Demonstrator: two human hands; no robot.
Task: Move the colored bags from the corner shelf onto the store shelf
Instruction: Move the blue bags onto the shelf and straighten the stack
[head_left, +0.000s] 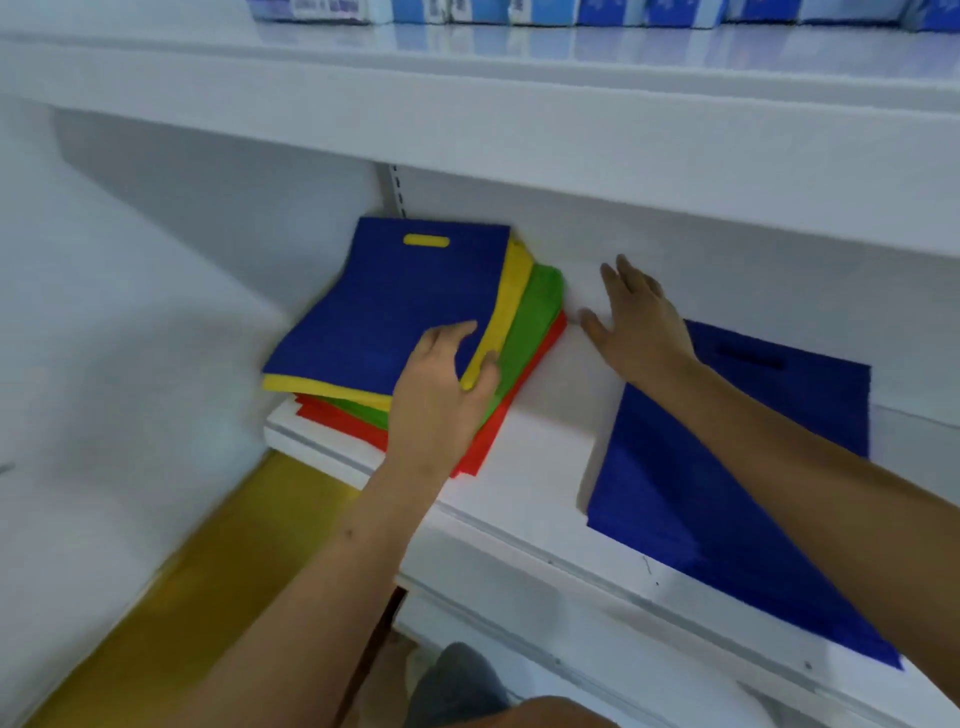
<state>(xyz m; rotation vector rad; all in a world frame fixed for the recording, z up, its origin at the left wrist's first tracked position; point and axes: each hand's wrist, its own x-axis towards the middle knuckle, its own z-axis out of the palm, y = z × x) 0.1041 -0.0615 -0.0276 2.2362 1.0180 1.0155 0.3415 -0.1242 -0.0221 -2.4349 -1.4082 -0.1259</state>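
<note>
White shelving fills the view, with the corner shelf (322, 441) at left meeting the store shelf (545, 467). On the corner shelf lies a stack of four bags (415, 332): blue over yellow, green, red. One blue bag (727, 493) already lies on the store shelf. The left hand (441, 374) pinches the stack's near corner; it should peel off only the top bag. The right hand (634, 317) hovers spread, holding nothing.
</note>
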